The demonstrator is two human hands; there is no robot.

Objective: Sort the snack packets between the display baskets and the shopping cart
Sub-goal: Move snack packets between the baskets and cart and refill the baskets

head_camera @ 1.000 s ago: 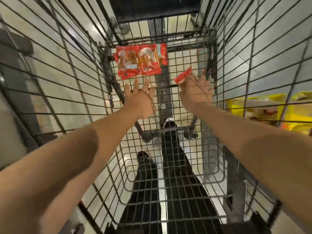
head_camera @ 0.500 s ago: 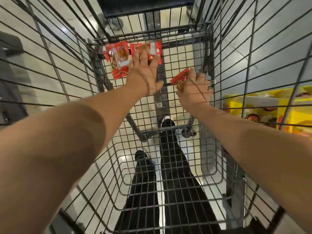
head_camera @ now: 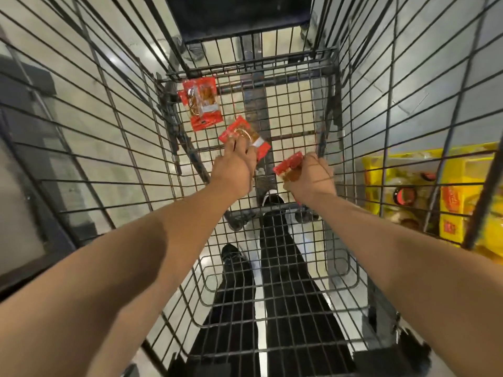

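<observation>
We take the shopping cart (head_camera: 272,110) as our landmark: its wire floor sits under everything we handle, and both our arms reach down into it from the handle end. Outside its right wall we can see a yellow display basket (head_camera: 457,191) holding goods too blurred through the wire to name; it sits just beside the cart, probably the source or destination for what we are sorting.

Against the cart's far left corner one red snack packet (head_camera: 202,106) lies flat on the wire floor, touched by neither hand. It looks like a packet left for a later grab, lying where a hand can reach it.

Nearer the middle of the floor, our left hand (head_camera: 234,165) curls its fingers over a second red packet (head_camera: 245,136), gripping its near edge so the far end sticks out tilted, apparently off the wire.

Toward the cart's right wall, our right hand (head_camera: 310,176) is closed around a third packet (head_camera: 289,165), only the red end showing past the thumb. We judge that filling both hands saves a trip to the basket.
</observation>
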